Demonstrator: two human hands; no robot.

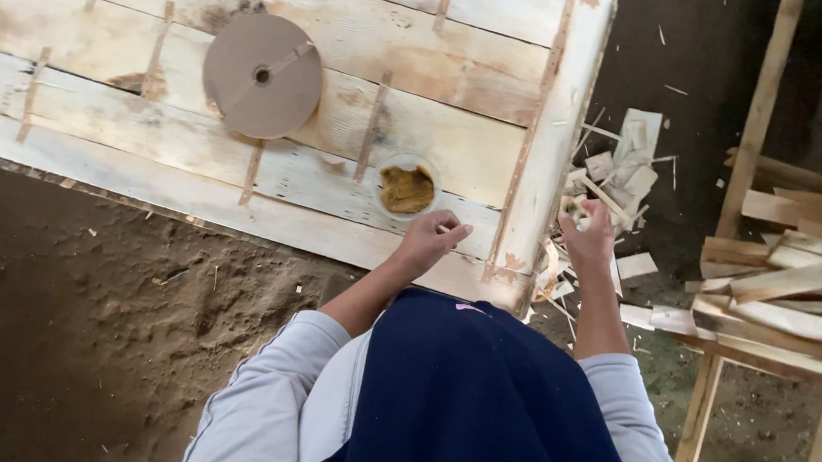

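The left hand point(434, 235) is resting on the wooden panel point(349, 44), fingers curled together as if pinching something small; I cannot tell what. Just beyond it a small clear bowl point(407, 188) of brown paste is sitting within easy reach. The right hand point(587, 233) is hanging past the panel edge, gripping a thin wood strip point(603, 197) above the scrap pile point(624, 161). A brown tape roll point(262, 75) is lying farther away.
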